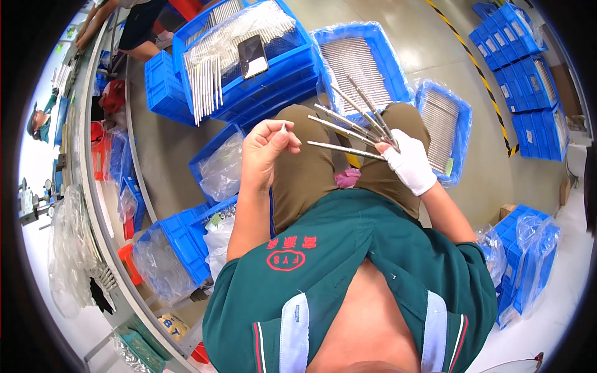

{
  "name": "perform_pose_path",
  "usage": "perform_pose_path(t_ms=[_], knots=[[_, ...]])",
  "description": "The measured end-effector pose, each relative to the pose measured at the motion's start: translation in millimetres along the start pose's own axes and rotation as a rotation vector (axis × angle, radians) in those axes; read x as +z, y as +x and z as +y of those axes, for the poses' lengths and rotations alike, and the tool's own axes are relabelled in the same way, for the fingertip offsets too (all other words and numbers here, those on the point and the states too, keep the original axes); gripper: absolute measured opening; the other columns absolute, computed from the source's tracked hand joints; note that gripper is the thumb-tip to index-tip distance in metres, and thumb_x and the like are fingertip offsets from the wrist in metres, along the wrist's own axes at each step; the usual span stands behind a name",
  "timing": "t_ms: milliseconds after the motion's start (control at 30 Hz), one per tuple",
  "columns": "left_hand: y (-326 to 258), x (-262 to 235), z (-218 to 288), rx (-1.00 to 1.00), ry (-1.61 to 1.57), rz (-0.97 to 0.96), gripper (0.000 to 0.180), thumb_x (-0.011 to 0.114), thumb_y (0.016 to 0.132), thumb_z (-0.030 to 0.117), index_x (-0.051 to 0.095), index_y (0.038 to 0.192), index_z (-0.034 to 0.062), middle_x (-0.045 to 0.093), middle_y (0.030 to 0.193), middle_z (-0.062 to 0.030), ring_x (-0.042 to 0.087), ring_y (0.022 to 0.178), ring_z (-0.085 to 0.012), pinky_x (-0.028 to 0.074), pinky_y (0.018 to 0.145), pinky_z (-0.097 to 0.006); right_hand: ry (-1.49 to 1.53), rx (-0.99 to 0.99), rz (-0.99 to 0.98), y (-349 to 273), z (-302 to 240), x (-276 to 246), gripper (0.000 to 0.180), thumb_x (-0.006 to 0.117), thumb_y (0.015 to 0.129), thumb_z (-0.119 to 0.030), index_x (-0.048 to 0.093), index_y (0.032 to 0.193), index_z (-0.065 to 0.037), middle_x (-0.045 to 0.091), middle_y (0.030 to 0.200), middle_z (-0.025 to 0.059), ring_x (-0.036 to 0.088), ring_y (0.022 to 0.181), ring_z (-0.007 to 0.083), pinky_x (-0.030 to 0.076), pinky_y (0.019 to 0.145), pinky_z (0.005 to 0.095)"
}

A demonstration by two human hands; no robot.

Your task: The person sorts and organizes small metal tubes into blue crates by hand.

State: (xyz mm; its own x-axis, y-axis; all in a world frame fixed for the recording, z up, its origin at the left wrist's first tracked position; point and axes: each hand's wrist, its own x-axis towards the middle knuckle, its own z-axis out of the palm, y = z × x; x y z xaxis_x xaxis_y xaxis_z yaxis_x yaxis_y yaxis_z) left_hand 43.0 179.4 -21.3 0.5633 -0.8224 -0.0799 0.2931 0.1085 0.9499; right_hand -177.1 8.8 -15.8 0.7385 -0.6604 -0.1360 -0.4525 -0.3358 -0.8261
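Note:
My right hand [407, 163], in a white glove, grips several slim metal rods [348, 151]. They fan out toward the left and away from me, over my knees. To the left of the rod tips is my bare left hand [267, 149], raised with thumb and fingertips pinched together. A tiny pale bit shows at its fingertips, too small to name. Beyond my knees, a blue bin [401, 86] lined with clear plastic holds rows of similar rods. A second lined blue bin [461, 146] of rods sits to the right.
Stacked blue bins [273, 84] at the back left carry rods and a phone [253, 57]. A long bench [93, 180] runs along the left, with a person [146, 28] beyond. More blue bins [532, 81] are stacked at right. Plastic-wrapped bins [177, 239] stand at left.

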Motion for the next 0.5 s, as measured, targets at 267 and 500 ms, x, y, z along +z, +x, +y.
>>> perform_pose_path(t_ms=[267,500], knots=[[4.8,8.8,-9.9,-0.109,-0.099,-0.194,0.027,0.063,0.083,0.021,0.057,0.097,-0.0008,0.063,0.076,-0.0093,0.061,0.067,-0.0143,0.050,0.066,-0.027,-0.034,-0.003,-0.112,-8.1,-10.5,0.7,0.027,0.060,0.081,-0.029,0.055,0.079,-0.003,0.054,0.064,0.0164,0.053,0.058,0.0297,0.041,0.055,0.0364],[7.0,9.1,-7.0,-0.129,-0.060,-0.258,0.030,0.069,0.077,0.018,0.057,0.097,-0.0013,0.064,0.082,-0.0110,0.064,0.075,-0.0183,0.051,0.071,-0.030,-0.104,-0.093,-0.077,-8.1,-17.4,-0.8,0.026,0.059,0.082,-0.029,0.053,0.077,-0.004,0.054,0.062,0.0160,0.055,0.059,0.0317,0.041,0.055,0.0379]])
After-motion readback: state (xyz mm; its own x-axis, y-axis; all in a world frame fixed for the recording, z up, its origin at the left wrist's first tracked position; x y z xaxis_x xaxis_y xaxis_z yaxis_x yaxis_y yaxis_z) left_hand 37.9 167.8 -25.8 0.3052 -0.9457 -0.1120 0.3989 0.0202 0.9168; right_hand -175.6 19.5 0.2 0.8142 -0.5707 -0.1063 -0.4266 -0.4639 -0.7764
